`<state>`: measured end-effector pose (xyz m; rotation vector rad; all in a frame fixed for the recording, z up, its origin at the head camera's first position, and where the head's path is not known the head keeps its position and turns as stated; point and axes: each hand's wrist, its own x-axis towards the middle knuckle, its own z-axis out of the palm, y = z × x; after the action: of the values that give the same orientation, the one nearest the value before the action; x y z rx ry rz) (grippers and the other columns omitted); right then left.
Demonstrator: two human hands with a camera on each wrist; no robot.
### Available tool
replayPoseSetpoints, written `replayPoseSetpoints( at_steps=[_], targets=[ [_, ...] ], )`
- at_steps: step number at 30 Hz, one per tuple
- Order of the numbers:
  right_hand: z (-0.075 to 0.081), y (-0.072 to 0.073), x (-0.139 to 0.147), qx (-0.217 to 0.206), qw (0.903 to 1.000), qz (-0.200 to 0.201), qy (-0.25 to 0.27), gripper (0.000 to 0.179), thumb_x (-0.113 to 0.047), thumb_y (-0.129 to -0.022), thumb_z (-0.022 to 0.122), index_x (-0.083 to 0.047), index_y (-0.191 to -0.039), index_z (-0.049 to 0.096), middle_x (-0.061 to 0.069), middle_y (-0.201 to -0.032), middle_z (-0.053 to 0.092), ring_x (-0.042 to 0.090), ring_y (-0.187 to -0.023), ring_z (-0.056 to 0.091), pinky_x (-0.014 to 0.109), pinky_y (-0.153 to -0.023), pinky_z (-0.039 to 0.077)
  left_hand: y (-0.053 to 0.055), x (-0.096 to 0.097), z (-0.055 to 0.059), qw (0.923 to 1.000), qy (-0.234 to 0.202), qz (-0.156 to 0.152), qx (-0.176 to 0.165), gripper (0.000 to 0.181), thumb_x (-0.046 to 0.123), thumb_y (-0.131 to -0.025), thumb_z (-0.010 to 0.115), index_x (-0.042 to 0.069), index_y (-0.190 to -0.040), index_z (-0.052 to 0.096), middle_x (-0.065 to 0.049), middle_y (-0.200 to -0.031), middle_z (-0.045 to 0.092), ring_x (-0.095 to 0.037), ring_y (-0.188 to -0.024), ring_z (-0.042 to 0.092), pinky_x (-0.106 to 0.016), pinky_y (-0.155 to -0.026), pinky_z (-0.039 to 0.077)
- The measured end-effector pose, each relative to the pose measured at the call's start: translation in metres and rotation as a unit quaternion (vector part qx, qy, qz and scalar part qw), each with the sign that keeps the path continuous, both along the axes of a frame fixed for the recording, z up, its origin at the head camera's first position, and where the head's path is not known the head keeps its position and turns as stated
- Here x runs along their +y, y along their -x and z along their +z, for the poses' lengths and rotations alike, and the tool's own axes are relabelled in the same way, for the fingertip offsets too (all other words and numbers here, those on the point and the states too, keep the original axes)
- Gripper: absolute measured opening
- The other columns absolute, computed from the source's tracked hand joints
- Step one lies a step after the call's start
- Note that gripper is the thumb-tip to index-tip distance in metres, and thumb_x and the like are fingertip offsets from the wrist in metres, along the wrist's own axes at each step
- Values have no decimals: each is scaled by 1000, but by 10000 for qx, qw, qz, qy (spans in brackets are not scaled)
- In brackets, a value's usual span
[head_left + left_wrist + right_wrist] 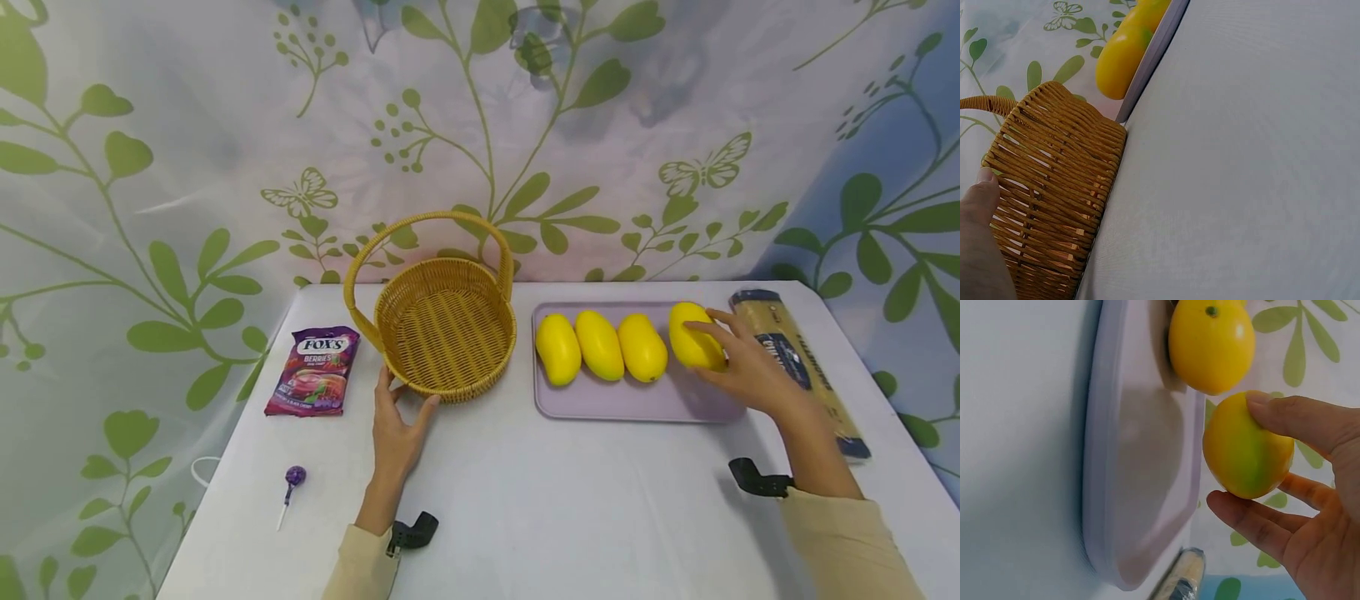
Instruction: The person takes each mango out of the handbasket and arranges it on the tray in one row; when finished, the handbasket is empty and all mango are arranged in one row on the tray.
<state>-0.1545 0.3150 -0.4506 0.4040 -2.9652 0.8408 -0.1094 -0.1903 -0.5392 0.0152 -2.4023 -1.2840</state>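
In the head view a round wicker basket (pixel 444 333) with a tall handle stands upright on the table, its inside bare. My left hand (pixel 400 437) rests against its near left outer wall, thumb and fingers spread; the left wrist view shows the thumb (pixel 982 194) by the rim. My right hand (pixel 750 371) holds a yellow mango (pixel 688 333) between thumb and fingers, over the right part of a lilac tray (pixel 600 407). In the right wrist view, this mango (pixel 1244 450) is raised off the tray. Three more mangoes (pixel 600 346) lie in a row on the tray.
A purple Fox's candy bag (pixel 315 371) lies left of the basket, with a purple lollipop (pixel 295 477) nearer the front. Right of the tray is a long pack of spaghetti (pixel 813 383), partly behind the right hand. A leaf-patterned curtain (pixel 480 125) hangs behind the table.
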Motion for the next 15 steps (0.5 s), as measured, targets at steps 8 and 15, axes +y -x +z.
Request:
replayPoseSetpoints(
  at_steps=[8, 15],
  targets=[
    [-4, 3, -4, -449, 9990, 16, -59, 64, -9, -84, 75, -8, -141, 45, 29, -156, 17, 60, -131, 28, 78, -97, 29, 0, 1, 2, 10000, 2, -5, 5, 94, 38, -87, 73, 23, -158, 13, -9, -153, 37, -35, -123, 53, -53, -104, 42],
    [-7, 3, -5, -856, 9963, 32, -61, 66, -10, -86, 73, -7, -144, 41, 30, -157, 13, 61, -133, 23, 78, -100, 25, 0, 0, 0, 10000, 11, 11, -75, 93, 38, -88, 72, 25, -158, 12, -9, -151, 38, -35, -124, 53, -52, -106, 42]
  ],
)
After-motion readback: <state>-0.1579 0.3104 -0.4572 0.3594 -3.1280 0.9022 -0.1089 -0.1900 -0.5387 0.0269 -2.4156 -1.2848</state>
